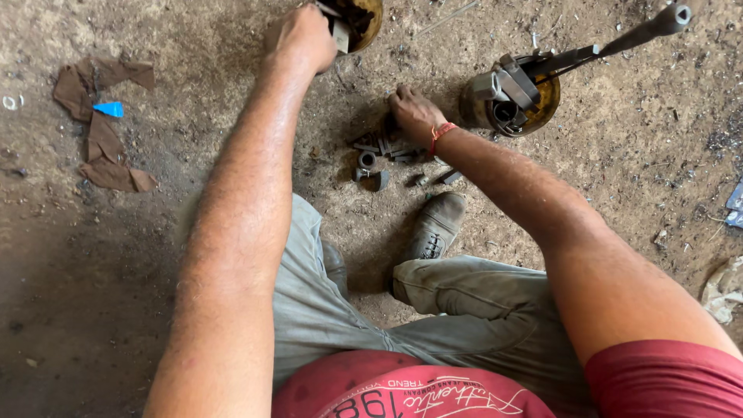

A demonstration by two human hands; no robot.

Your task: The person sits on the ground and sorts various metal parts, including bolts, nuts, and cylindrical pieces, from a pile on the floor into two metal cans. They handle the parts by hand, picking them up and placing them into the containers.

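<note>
I squat on a dirt floor. My left hand point(303, 35) reaches far forward to a round yellowish tin point(370, 23) at the top edge and grips a small grey metal piece point(339, 32) at its rim. My right hand point(414, 112), with a red thread at the wrist, rests fingers-down on a pile of small dark metal parts point(379, 151) lying on the ground; whether it grips one is hidden. Loose sockets and bits point(368, 162) lie just in front of my shoe point(435, 224).
A second round tin point(542, 108) at the upper right holds sockets and a long ratchet handle point(619, 39) sticking out to the right. Brown rag scraps point(104, 131) with a blue bit point(110, 109) lie at the left. Paper debris point(724, 294) sits at the right edge.
</note>
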